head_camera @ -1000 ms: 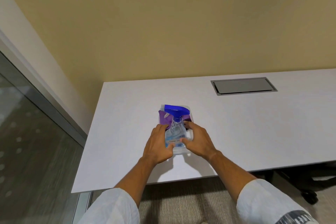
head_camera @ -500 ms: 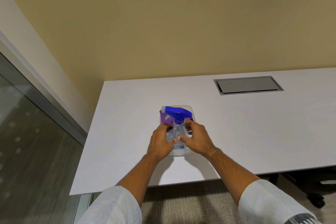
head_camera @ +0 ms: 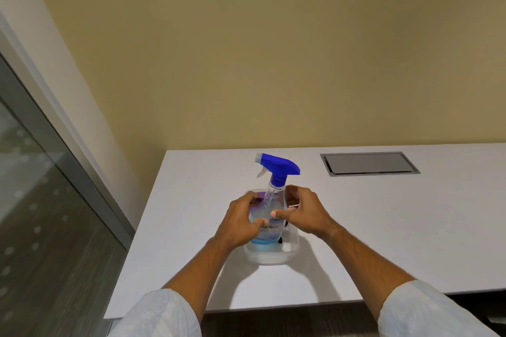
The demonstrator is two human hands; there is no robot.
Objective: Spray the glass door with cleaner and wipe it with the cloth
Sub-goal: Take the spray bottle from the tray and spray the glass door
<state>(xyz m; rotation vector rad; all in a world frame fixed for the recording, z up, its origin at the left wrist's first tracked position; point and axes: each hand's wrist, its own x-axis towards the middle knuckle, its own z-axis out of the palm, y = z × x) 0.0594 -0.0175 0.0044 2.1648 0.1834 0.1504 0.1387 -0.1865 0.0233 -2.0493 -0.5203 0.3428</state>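
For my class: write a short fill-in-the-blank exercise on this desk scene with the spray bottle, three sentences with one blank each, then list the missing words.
1. The spray bottle has a trigger head coloured ____.
2. The left hand and the right hand both hold the ____.
3. The bottle's base stands inside a clear plastic ____ on the white table.

Missing words: blue; bottle; tub
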